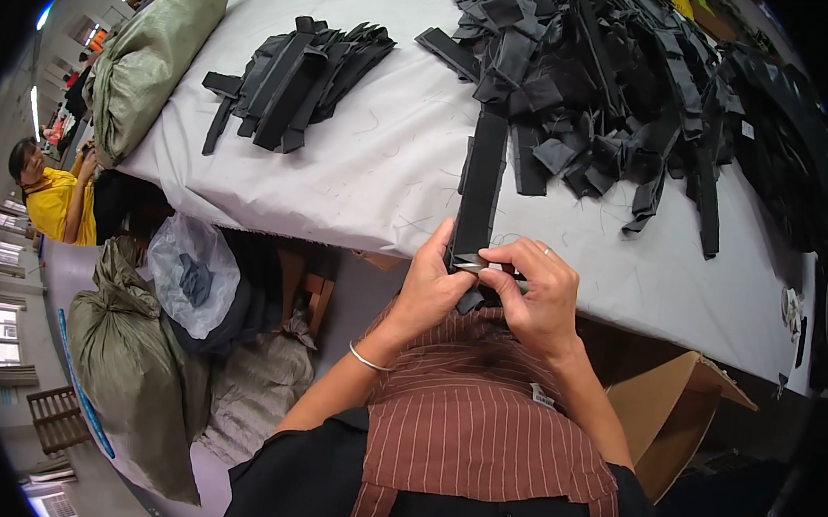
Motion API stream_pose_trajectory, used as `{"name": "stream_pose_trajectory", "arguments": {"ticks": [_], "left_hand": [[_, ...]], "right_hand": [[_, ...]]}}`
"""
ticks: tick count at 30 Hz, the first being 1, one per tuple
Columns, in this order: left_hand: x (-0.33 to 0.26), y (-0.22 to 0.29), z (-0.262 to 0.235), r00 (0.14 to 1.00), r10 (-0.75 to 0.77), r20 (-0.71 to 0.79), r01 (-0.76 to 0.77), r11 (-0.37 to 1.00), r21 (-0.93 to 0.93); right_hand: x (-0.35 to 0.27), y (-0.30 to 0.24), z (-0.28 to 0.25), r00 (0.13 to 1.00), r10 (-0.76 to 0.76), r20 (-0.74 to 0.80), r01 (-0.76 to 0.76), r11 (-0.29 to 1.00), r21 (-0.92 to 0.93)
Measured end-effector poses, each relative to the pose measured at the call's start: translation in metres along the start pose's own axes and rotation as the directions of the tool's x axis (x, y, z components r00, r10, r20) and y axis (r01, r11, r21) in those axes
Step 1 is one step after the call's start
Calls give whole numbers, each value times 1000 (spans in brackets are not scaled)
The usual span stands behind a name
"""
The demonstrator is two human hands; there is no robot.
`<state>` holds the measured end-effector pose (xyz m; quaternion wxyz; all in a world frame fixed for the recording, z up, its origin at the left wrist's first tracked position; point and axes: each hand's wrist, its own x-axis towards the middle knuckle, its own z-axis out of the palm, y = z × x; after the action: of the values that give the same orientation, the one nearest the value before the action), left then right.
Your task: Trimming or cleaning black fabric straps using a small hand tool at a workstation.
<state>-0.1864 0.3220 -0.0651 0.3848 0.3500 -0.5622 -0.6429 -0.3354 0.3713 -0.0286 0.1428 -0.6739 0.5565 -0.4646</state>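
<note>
Beyond the left hand [429, 283], off to its left, there's a small stack of black fabric strips [297, 85] on the worktop [362, 184]. And the left hand pinches the near end of a long black strip [480, 182]! Just beside it, the right hand [543, 290] grips small metal snips [471, 261] at that end; beyond, a big heap of strips [586, 75]; lower right, a cardboard box [654, 396].

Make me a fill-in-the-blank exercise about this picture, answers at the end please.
The bracelet is on the ____ wrist.
The strip at the left hand is coloured ____.
The larger pile lies to the ____ of the smaller pile.
The apron is patterned with ____.
Missing words: left; black; right; stripes.
</note>
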Motion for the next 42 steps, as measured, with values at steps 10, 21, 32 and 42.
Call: {"name": "stream_pose_trajectory", "arguments": {"ticks": [10, 21, 32, 42], "left_hand": [[0, -2, 0, 1000, -18, 21, 18, 999, -28], [-1, 0, -1, 998, -61, 1, 61, 996, 62], [-4, 22, -10, 898, -329, 293, 426, 819, -385], [6, 12, -6, 915, -204, 347, 314, 901, -300]], "right_hand": [[-2, 3, 1, 992, 120, 31, -122, 986, 111], [5, -5, 3, 976, 190, 104, -210, 943, 259], [7, 11, -7, 941, 129, 312, -192, 964, 182], [4, 32, 3, 997, 30, 75, -36, 997, 73]]}}
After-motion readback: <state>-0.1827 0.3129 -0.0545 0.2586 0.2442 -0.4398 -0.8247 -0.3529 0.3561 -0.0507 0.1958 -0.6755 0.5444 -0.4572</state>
